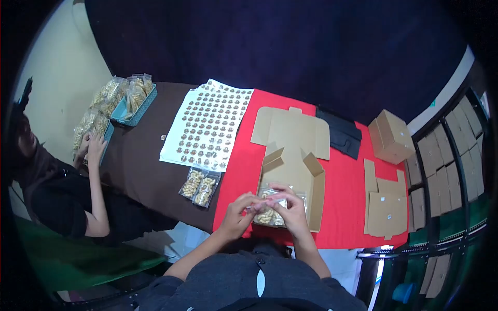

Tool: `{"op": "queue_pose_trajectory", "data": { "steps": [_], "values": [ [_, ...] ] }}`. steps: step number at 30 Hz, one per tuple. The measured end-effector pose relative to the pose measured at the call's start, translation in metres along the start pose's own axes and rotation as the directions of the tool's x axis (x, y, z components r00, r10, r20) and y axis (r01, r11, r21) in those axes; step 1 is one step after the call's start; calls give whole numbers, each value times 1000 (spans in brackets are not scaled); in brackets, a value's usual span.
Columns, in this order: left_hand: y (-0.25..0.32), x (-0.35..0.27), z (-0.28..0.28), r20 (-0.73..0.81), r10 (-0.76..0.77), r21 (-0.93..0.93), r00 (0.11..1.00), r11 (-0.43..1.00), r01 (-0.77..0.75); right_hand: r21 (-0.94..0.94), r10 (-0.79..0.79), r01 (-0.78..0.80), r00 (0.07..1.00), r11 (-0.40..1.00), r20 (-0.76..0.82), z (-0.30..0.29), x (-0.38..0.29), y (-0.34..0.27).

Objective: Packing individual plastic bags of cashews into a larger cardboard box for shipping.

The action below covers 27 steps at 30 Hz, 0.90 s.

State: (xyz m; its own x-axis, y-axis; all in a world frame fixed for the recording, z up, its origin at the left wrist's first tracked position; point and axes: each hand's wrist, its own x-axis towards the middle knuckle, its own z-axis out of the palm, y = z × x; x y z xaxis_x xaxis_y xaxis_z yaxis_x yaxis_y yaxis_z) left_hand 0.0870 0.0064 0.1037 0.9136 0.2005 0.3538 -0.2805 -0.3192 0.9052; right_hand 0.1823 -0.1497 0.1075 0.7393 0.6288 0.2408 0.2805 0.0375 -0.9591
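Observation:
Both my hands are raised over the near end of an open cardboard box (295,171) on the red cloth. My left hand (240,213) and my right hand (291,210) meet at the fingertips around the top of a clear plastic bag (268,217) of pale, nut-like snacks. Another clear bag seems to lie in the box beneath and beside them, partly hidden by the fingers. The box's side flaps stand up and its lid is folded back away from me. Two filled clear packs (198,187) lie side by side on the brown cloth to the left.
Sheets of round stickers (210,124) lie left of the box. A black folded item (339,134), a closed carton (391,136) and flat cardboard (387,208) are on the red cloth. At far left, a co-worker's hands (92,147) touch bags near teal baskets (143,110). Shelves hold cartons at right.

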Motion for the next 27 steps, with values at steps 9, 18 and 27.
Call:
{"op": "queue_pose_trajectory", "data": {
  "steps": [9,18,27],
  "values": [
    [0,-21,6,93,-149,-327,985,930,171,178,172,-180,983,967,60,-6,-37,-12],
    [12,2,5,-114,12,11,993,1000,-11,-98,-51,21,951,995,-305,-7,-18,-19],
    [3,10,65,72,-24,-341,997,939,47,-116,-60,29,961,993,-269,-32,-28,-3]
  ]
}}
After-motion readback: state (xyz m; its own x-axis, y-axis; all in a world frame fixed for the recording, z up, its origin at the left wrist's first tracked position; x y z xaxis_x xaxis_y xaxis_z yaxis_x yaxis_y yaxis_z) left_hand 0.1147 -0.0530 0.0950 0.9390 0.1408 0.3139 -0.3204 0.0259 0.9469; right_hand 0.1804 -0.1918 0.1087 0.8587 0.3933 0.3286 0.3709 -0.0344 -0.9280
